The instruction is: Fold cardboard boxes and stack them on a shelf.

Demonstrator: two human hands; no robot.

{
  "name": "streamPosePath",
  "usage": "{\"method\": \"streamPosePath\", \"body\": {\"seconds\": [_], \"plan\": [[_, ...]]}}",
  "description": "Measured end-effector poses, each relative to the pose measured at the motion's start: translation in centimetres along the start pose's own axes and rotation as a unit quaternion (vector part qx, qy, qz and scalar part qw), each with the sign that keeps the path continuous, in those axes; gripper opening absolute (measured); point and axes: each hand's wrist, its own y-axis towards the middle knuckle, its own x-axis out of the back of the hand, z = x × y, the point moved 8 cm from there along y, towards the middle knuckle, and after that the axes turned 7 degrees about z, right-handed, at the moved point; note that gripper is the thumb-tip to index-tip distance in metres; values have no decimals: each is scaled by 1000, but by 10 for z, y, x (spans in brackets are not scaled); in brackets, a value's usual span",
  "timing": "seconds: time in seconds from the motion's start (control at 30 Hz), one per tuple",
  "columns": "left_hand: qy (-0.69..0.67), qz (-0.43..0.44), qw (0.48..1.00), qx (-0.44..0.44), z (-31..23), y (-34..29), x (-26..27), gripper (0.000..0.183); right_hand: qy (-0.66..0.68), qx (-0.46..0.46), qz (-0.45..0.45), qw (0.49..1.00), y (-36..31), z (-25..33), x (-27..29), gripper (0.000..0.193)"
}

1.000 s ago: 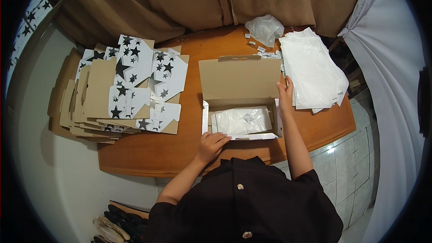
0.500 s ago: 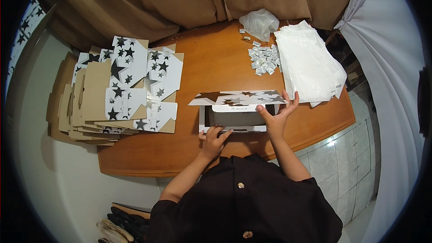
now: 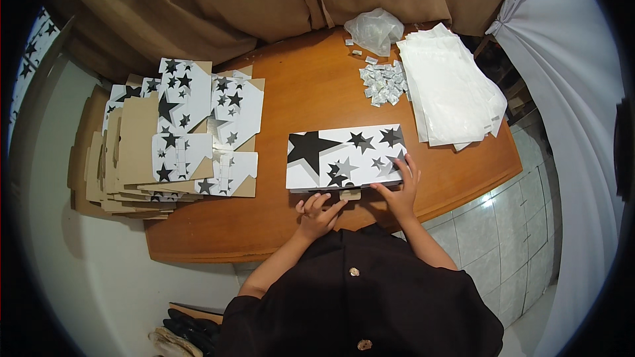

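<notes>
While the box (image 3: 344,158) sits lid-down near the middle of the table's (image 3: 264,235) front edge, its small front tab (image 3: 350,195) sticks out, so closing looks nearly done, with the tab left loose. The left hand (image 3: 319,215), fingers apart, has its index fingertip at the tab; the right hand (image 3: 399,192) spreads thumb and fingers about the box's front right corner, unclamped. Flat boxes (image 3: 135,135), not yet folded up, pile at the table's left edge; sachets (image 3: 383,84) and white sheets (image 3: 450,86) lie toward the back right corner.
</notes>
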Motion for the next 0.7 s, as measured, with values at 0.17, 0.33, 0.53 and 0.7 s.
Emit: {"method": "streamPosePath", "body": {"seconds": [0.17, 0.33, 0.53, 0.7], "plan": [[10, 3, 1000, -1, -1, 0, 3, 33, -25, 54, -3, 998, -6, -8, -4, 58], [-17, -61, 996, 62, 21, 7, 16, 34, 62, 45, -6, 997, -7, -18, -7, 56], [-27, 31, 996, 73, 42, 29, 13, 35, -109, 99, 1, 989, -8, -1, 0, 54], [-42, 58, 996, 59, 40, 28, 5, 34, -237, 123, 3, 964, -16, -10, -8, 58]]}}
